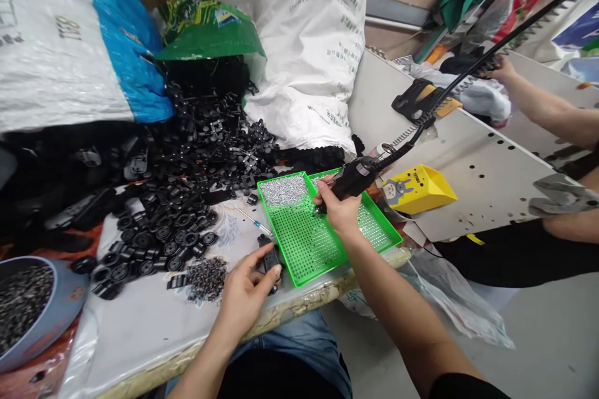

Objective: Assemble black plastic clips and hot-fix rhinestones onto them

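Note:
My left hand [250,283] grips a small black plastic part [270,260] at the table's front, left of the green tray. My right hand [340,206] is wrapped round a black electric screwdriver [353,179], whose tip points left over the green perforated tray [290,246]. A black cord and coiled spring run from the tool up to the right. Small silver screws [283,190] fill the back of the tray's left compartment. Beside the tray lies a thin screwdriver [253,219] with a blue and clear handle.
Black wheels [163,234] and a heap of black parts [210,118] cover the left and back. Small metal pieces [208,277] lie near my left hand. A blue bowl [60,299], white sack [313,43] and yellow box [416,189] stand around. A co-worker's arm [543,96] reaches in at right.

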Tool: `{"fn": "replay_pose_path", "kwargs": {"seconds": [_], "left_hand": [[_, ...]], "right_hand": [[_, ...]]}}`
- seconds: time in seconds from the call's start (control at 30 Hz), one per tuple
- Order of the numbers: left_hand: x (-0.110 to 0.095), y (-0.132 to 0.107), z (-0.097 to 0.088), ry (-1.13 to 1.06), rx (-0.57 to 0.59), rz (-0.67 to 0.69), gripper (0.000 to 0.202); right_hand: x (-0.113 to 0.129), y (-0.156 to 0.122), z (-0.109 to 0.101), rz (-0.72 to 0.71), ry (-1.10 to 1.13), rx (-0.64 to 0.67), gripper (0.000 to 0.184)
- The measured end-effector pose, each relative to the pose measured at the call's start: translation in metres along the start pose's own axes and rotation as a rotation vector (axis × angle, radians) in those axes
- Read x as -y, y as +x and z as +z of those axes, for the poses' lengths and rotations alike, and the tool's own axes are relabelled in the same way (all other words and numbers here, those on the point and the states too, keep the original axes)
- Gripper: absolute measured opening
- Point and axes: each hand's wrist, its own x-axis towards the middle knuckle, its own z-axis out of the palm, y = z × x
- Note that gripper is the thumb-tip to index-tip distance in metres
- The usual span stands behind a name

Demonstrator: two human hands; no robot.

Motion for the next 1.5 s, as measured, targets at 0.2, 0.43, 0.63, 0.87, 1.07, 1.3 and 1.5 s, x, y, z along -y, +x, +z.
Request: {"fn": "replay_pose_path", "kwargs": {"seconds": [0.2, 0.43, 0.63, 0.87, 1.07, 1.3, 1.5], "left_hand": [[0.004, 0.001, 0.002, 0.029, -0.02, 0.024, 0.065], [0.007, -0.001, 0.004, 0.08, -0.049, 0.076, 0.052], [0.014, -0.001, 0.003, 0.118, -0.066, 0.117, 0.045], [0.009, -0.001, 0.004, 0.104, -0.088, 0.145, 0.034], [0.006, 0.0, 0.003, 0.092, -0.114, 0.148, 0.023], [0.007, 0.003, -0.001, -0.001, -0.061, 0.087, 0.05], [0.011, 0.006, -0.004, -0.028, -0.119, 0.108, 0.051]], "right_hand": [[0.018, -0.005, 0.001, -0.029, 0.008, -0.041, 0.029], [0.059, -0.063, 0.025, 0.092, 0.274, 0.351, 0.022], [0.057, -0.088, 0.045, 0.19, 0.299, 0.493, 0.024], [0.042, -0.096, 0.047, 0.226, 0.223, 0.512, 0.029], [0.04, -0.103, 0.049, 0.231, 0.172, 0.515, 0.03], [0.049, -0.068, 0.034, 0.092, 0.233, 0.358, 0.032], [0.021, -0.019, -0.004, 0.06, 0.093, 0.017, 0.031]]}}
